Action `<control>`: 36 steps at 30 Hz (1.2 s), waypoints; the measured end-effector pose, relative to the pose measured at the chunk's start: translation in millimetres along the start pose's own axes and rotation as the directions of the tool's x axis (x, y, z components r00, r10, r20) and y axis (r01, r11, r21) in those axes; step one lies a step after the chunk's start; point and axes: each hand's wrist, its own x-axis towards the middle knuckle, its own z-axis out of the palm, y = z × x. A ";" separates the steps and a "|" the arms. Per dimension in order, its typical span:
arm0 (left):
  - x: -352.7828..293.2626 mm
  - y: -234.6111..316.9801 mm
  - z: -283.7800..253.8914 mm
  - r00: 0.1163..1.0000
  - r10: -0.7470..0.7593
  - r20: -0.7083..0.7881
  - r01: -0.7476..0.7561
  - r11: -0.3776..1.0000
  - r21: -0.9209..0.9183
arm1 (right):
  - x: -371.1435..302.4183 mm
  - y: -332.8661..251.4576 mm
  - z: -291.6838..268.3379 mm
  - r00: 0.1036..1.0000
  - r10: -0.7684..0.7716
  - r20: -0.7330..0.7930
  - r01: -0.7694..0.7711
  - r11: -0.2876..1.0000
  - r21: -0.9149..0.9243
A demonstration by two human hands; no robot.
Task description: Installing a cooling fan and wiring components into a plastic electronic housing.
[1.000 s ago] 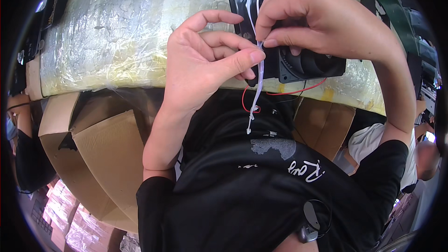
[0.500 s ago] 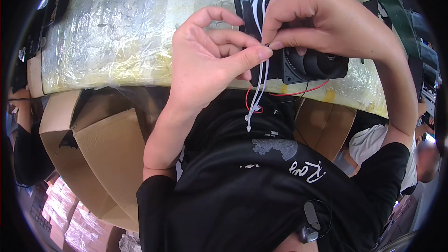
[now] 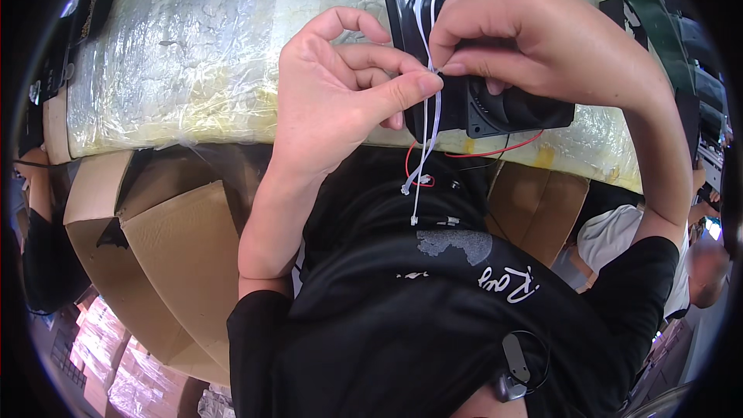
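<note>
Two thin white cables (image 3: 431, 128) run down from a black device (image 3: 396, 11) and hang over its near side, small white plugs (image 3: 414, 220) at their lower ends. My left hand (image 3: 329, 89) pinches the cables between thumb and index finger, its other fingers curled loosely. My right hand (image 3: 526, 39) is closed at the same spot, its thumb and index fingertips pressed together beside the cables. Anything small between those right fingertips is too hidden to make out. A round black fan-like part (image 3: 526, 112) shows under my right hand, which covers much of the device.
The device lies on a work surface (image 3: 193, 46) wrapped in clear film. A red wire (image 3: 503, 149) trails off its near edge. Open cardboard boxes (image 3: 182, 255) stand below at the left. Other people are at both sides, one in a white shirt (image 3: 611, 240).
Both hands have shifted slightly left, together with the cables. The two plug ends, close together before, now hang apart, one higher than the other.
</note>
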 end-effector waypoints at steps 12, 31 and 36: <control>-6.0 -9.9 3.1 0.994 0.075 0.079 -0.077 0.997 0.027 | -8.3 8.5 17.6 0.949 -0.272 -0.160 0.251 0.958 -0.138; -7.1 -34.9 10.2 0.854 0.507 0.115 -0.513 0.785 0.347 | -25.4 20.9 35.6 0.948 -0.257 -0.188 0.279 0.955 0.103; 1.8 -44.8 10.8 0.767 0.636 0.086 -0.614 0.688 0.387 | -24.8 26.7 41.2 0.929 -0.291 -0.228 0.338 0.918 0.205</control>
